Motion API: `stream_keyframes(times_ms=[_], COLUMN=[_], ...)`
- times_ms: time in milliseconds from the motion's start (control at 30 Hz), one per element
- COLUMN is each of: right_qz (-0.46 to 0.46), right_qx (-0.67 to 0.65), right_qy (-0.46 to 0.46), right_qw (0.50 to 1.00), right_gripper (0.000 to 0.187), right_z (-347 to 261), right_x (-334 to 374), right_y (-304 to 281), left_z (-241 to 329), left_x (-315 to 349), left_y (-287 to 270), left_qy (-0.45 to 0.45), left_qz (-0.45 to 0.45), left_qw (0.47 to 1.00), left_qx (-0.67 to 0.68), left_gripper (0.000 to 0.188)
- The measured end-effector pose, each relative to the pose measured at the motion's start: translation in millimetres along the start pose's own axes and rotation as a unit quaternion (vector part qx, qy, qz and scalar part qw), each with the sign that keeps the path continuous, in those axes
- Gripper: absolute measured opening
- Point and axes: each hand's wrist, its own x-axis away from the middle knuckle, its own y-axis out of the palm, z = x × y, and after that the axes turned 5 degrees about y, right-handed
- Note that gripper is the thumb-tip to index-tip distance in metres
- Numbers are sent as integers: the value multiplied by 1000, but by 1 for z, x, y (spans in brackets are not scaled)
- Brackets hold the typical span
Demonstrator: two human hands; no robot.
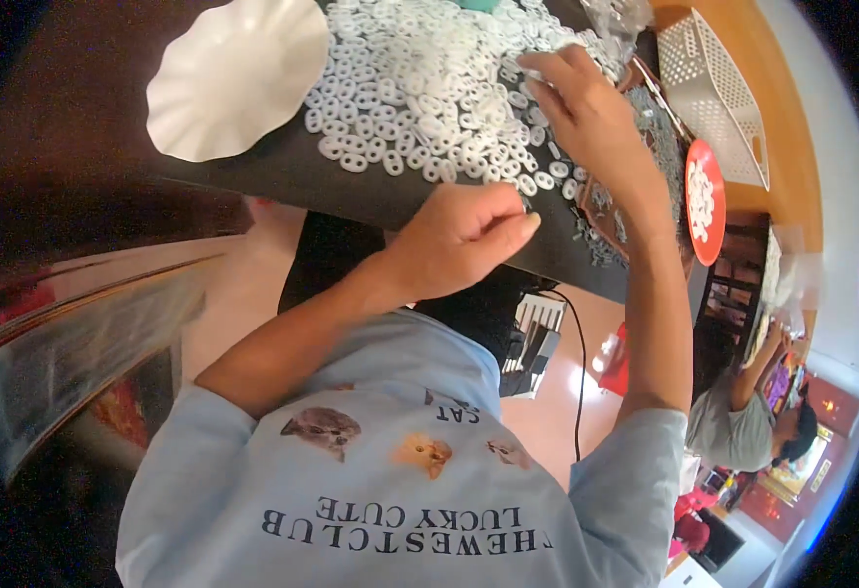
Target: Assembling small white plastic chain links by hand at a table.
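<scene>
A large heap of small white oval pieces with two holes each (390,108) is spread over the dark tabletop (243,176). My left hand (464,240) is closed at the table's near edge, just below the heap. Its thumb and index finger pinch together, with a tiny dark bit at the tips that I cannot make out. Over the right part of the heap, my right hand (591,122) is bent with thumb and index finger close together. A white sliver shows between them; whether it is held or lies behind cannot be told.
A white wavy-rimmed plate (238,78) stands left of the heap. Small grey pieces (650,118) lie at the right, near a red plate (701,157) of white bits and a white perforated basket (713,93). A black cable (581,372) hangs below. Another person (738,421) is farther right.
</scene>
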Motion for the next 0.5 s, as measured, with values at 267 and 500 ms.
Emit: stream_keyframes(times_ms=[267, 500], right_qz=[-33, -32], right_qx=[67, 16], right_qy=[-44, -33], right_qw=[996, 999], right_gripper=[30, 16], right_z=[19, 17], right_x=[-24, -22], right_y=[20, 12], left_z=[-7, -8], left_x=[-1, -4], left_y=[-4, -7], left_qy=[62, 105], left_qz=[6, 0], left_qw=[997, 991], left_qx=[-43, -81], left_gripper=[23, 24])
